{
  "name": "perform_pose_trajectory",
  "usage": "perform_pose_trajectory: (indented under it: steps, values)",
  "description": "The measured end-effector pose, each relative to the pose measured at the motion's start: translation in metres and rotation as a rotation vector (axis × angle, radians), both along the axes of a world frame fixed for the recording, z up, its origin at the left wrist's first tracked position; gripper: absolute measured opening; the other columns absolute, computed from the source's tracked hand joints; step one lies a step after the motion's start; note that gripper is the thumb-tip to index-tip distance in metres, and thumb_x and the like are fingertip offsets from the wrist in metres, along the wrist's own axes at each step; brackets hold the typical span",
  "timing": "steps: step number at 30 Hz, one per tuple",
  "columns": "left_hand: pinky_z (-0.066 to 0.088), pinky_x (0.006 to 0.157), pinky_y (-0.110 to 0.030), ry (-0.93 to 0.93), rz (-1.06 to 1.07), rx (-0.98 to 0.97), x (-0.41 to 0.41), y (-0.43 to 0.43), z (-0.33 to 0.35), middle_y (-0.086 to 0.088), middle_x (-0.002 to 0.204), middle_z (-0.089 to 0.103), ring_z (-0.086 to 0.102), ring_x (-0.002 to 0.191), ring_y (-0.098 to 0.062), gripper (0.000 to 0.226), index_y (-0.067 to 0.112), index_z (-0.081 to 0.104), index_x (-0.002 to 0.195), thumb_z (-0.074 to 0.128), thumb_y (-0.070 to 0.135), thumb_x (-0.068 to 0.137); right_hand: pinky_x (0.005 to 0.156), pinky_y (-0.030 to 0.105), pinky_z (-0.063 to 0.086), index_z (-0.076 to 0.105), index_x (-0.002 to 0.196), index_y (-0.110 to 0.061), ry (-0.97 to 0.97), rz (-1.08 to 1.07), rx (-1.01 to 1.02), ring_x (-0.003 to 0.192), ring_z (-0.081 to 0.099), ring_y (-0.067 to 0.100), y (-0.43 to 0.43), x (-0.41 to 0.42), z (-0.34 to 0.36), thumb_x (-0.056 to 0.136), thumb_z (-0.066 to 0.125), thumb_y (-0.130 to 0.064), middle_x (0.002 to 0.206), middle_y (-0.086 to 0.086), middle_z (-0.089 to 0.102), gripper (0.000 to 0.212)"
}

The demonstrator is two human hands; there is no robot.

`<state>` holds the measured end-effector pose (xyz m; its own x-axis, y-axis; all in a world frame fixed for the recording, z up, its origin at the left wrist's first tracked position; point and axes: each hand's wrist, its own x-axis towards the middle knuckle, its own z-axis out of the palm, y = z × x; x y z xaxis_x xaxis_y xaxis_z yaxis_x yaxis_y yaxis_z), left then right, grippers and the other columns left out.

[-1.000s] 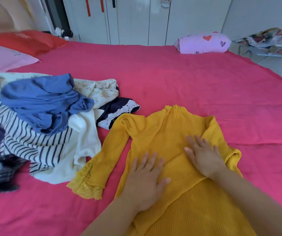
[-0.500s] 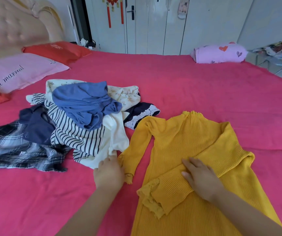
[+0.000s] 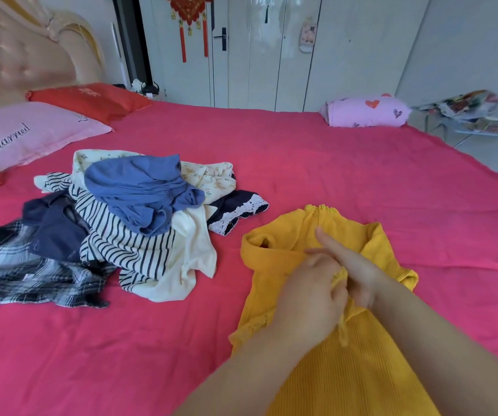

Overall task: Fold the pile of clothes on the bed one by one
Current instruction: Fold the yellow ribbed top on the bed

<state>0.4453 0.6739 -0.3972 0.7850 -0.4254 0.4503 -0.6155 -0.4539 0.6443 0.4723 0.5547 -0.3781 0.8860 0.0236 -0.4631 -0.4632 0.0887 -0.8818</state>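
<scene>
While left hand point(image 3: 310, 295) pinches the lace cuff point(image 3: 339, 276) of the mustard-yellow ribbed knit sweater point(image 3: 361, 370), right hand point(image 3: 358, 268) presses flat beside it, fingers straight. Sweater lies just right of the jumbled clothes pile point(image 3: 139, 190), collar end level with pile, hem toward person. Next fold likely hem-to-collar.

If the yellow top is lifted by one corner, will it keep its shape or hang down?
It would probably hang limp: the yellow top bunches softly where the left hand grips its sleeve. The ribbed knit looks stretchy, so it may sag under its own weight. It seems light, lying thin and flat on the bed.
</scene>
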Motion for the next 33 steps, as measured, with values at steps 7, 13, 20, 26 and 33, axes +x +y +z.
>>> perform_pose_trajectory:
  steps: [7,13,20,26,33]
  values:
    - [0.038,0.097,-0.021,0.1,-0.24,-0.002,-0.018,-0.002,-0.03,0.007,0.124,0.055,0.048,0.115,-0.004,0.031,0.015,0.065,0.111,0.054,0.037,0.091,0.04,0.019,0.047,0.067,0.104,-0.006,-0.024,-0.016,0.076,0.046,0.061,0.013,-0.062,-0.028,-0.022,0.09,0.04,0.009,0.065,0.008,0.068,0.034]
    - [0.027,0.096,-0.006,0.131,0.081,0.043,0.006,0.015,-0.057,0.003,0.124,0.055,0.048,0.116,-0.007,0.03,0.015,0.059,0.121,0.055,0.018,0.091,0.061,0.019,0.048,0.068,0.107,-0.006,0.219,0.045,-0.657,0.07,0.065,0.015,-0.114,-0.063,-0.064,0.083,0.04,0.011,0.077,0.006,0.071,0.041]
    - [0.035,0.101,-0.028,0.285,0.305,0.231,0.059,0.028,-0.076,-0.004,0.135,0.048,0.042,0.125,-0.019,0.05,0.012,0.044,0.135,0.055,0.018,0.087,0.088,0.025,0.04,0.059,0.123,-0.018,-0.053,0.009,-1.311,0.116,0.054,0.022,-0.09,-0.014,-0.063,0.088,0.051,-0.012,0.123,0.006,0.061,0.036]
    - [0.032,0.102,-0.027,0.28,0.234,0.387,0.092,0.016,-0.092,0.004,0.144,0.039,0.038,0.13,-0.015,0.069,0.02,0.029,0.143,0.058,0.042,0.085,0.093,0.025,0.039,0.056,0.126,-0.014,-0.313,0.155,-1.231,0.119,0.052,0.022,-0.028,0.081,-0.05,0.094,0.05,-0.028,0.128,0.005,0.058,0.036]
    - [0.023,0.107,-0.03,0.142,0.258,0.568,0.124,-0.004,-0.107,0.008,0.146,0.035,0.031,0.133,-0.012,0.073,0.026,0.022,0.145,0.055,0.048,0.085,0.101,0.024,0.033,0.038,0.141,-0.01,-0.282,0.246,-1.149,0.129,0.045,0.022,-0.006,0.152,-0.07,0.091,0.055,-0.031,0.139,0.01,0.049,0.057]
